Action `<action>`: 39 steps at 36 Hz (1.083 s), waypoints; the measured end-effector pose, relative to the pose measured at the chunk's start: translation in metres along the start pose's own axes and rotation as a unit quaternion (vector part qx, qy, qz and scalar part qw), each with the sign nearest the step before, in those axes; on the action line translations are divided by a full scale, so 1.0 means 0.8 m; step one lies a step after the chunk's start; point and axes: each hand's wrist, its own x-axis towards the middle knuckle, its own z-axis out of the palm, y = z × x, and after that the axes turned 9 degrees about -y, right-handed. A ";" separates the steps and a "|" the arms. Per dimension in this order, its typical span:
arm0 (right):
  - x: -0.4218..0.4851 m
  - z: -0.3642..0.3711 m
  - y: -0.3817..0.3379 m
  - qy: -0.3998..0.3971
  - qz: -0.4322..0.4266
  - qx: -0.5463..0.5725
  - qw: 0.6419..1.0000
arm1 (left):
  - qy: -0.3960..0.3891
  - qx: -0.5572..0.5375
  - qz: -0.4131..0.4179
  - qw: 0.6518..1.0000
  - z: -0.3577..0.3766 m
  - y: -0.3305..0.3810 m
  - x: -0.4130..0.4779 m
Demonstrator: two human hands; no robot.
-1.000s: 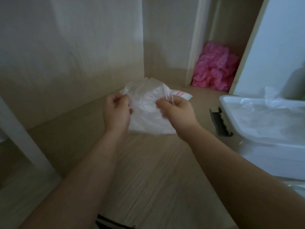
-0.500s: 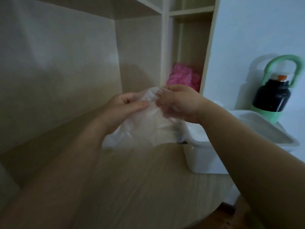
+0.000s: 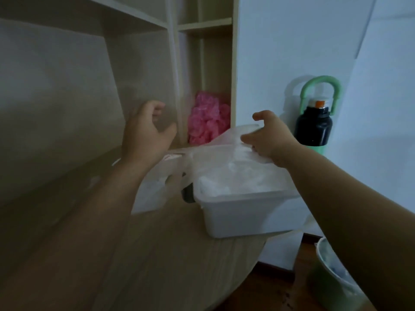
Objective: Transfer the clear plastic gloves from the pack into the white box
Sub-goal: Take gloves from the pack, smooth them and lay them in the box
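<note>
Right hand [image 3: 270, 140] over the far rim of the white box [image 3: 238, 217], thumb and hooked forefinger wide apart, a thin glossy loose sheet [image 3: 221, 140] of film draped under the palm; cannot tell whether the lower fingers pinch it. Box: rectangular, smooth opaque plastic, at the right edge of the pale wood-grain worktop [image 3: 157, 254], heaped with crumpled clear plastic gloves [image 3: 235, 182]. Left hand [image 3: 146, 133] raised, fingers loosely curled, holding nothing, above the limp translucent pack [image 3: 150, 194] lying just left of the box.
</note>
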 end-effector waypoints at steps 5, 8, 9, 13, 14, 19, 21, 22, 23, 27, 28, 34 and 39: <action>-0.001 -0.028 0.032 -0.028 0.017 -0.089 0.996 | -0.266 -0.028 0.057 0.962 0.030 0.040 -0.013; -0.003 -0.039 0.049 -0.044 0.020 -0.155 0.987 | -0.421 0.054 0.033 0.905 0.048 0.050 -0.015; -0.004 -0.044 0.054 -0.045 0.024 -0.176 0.983 | -0.458 0.086 0.022 0.885 0.055 0.051 -0.016; -0.010 -0.052 0.068 -0.061 0.031 -0.256 0.964 | -0.515 0.148 0.014 0.844 0.077 0.055 -0.021; -0.012 -0.052 0.069 -0.067 0.028 -0.277 0.958 | -0.520 0.163 0.019 0.838 0.082 0.057 -0.022; -0.017 -0.046 0.057 -0.051 -0.010 -0.432 0.900 | -0.566 0.233 0.039 0.790 0.107 0.061 -0.023; -0.018 -0.044 0.047 -0.040 -0.047 -0.489 0.870 | -0.573 0.252 0.045 0.779 0.114 0.059 -0.023; -0.017 -0.042 0.044 -0.058 -0.061 -0.496 0.864 | -0.576 0.255 0.043 0.775 0.118 0.059 -0.023; -0.017 -0.039 0.041 -0.092 -0.067 -0.486 0.867 | -0.579 0.255 0.038 0.773 0.120 0.058 -0.023; -0.015 -0.022 0.047 -0.284 0.026 -0.460 0.841 | -0.602 0.270 0.025 0.751 0.128 0.059 -0.025; -0.012 -0.019 0.052 -0.318 0.061 -0.469 0.821 | -0.613 0.271 0.023 0.742 0.129 0.060 -0.026; -0.002 -0.013 0.068 -0.386 0.126 -0.473 0.782 | -0.623 0.257 0.019 0.739 0.131 0.061 -0.025; 0.000 -0.015 0.049 -0.279 0.053 -0.457 0.843 | -0.479 0.132 0.045 0.866 0.105 0.052 -0.016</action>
